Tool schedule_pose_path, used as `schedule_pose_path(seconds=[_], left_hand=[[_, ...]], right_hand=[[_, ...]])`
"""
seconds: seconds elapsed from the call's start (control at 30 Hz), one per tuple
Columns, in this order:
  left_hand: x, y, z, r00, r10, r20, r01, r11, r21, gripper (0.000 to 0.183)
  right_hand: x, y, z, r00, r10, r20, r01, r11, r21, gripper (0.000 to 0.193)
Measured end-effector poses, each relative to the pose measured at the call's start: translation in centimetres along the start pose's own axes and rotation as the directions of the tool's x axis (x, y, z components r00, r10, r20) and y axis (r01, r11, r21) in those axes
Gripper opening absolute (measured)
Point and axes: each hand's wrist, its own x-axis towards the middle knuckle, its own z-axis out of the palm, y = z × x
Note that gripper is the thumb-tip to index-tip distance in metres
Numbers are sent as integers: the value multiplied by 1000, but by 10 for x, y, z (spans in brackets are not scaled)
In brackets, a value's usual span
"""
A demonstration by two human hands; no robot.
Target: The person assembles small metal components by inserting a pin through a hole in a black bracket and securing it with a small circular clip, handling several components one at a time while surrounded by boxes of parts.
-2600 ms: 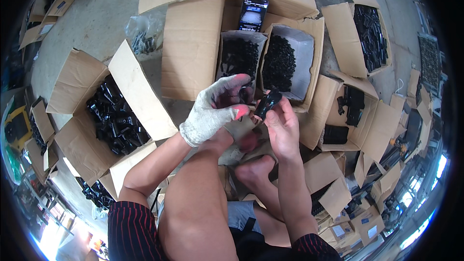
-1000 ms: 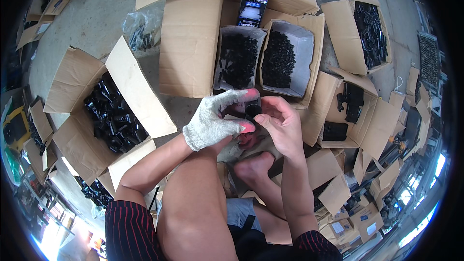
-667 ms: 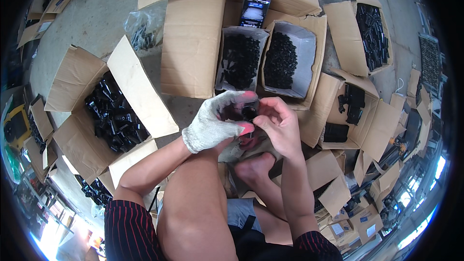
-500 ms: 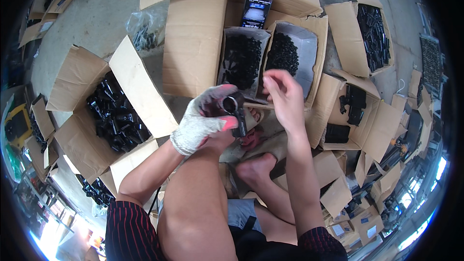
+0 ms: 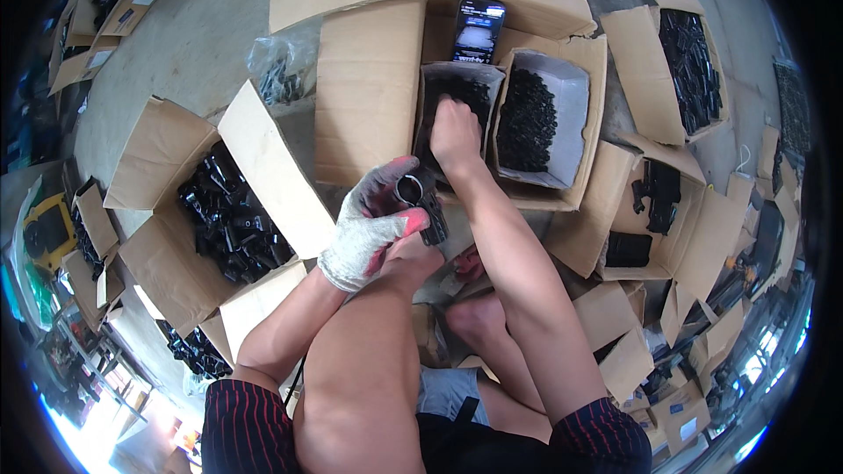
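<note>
My left hand (image 5: 370, 226), in a white work glove with red-tinted fingers, is closed around a black part with a round ring end (image 5: 410, 189) and a flat dark body below. It hangs over my knee. My bare right hand (image 5: 457, 132) reaches down into the left grey tray (image 5: 500, 75), its fingers curled among small black pieces (image 5: 464, 88); its fingertips are hidden, so what they grip does not show. Beside it, the right tray (image 5: 569, 114) holds a heap of small black pieces (image 5: 527, 120). Both trays sit in an open cardboard box (image 5: 369, 92).
A lit phone (image 5: 478, 31) leans at the box's back. To the left an open carton (image 5: 167, 254) holds glossy black parts (image 5: 230, 219). On the right stand a carton with black blocks (image 5: 657, 197) and another with long black parts (image 5: 689, 70). A clear plastic bag (image 5: 283, 70) lies beyond.
My right hand has moved left and forward, from above the front of the trays down into the left one. The left hand still holds the ringed black part. The whole view has shifted slightly.
</note>
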Motion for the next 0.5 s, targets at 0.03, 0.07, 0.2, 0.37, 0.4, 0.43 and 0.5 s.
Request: schedule_pose_path(seconds=[0.03, 0.07, 0.2, 0.37, 0.4, 0.43, 0.5], left_hand=[[1, 0, 1, 1000, -1, 10, 1, 1000, -6, 76], [2, 1, 3, 1000, -7, 14, 7, 1000, -5, 76], [10, 7, 9, 1000, -2, 13, 2, 1000, -10, 76], [12, 9, 3, 999, 38, -37, -37, 999, 24, 76], [12, 9, -1, 998, 45, -40, -44, 999, 22, 76], [13, 8, -1, 998, 44, -33, -43, 999, 17, 76], [14, 10, 2, 999, 48, -1, -48, 998, 45, 76]], right_hand=[[-1, 1, 0, 1000, 8, 3, -8, 1000, 18, 17], [-1, 2, 0, 1000, 16, 5, -16, 999, 35, 16], [-15, -3, -12, 991, 28, -129, -8, 989, 149, 13], [-78, -7, -68, 969, -31, -243, 199, 680, 706, 12], [-96, -9, -85, 983, -30, -182, 164, 593, 789, 11], [-113, -9, -100, 992, -27, -124, 121, 503, 856, 10], [-134, -2, -113, 998, -31, -55, 63, 524, 849, 10]])
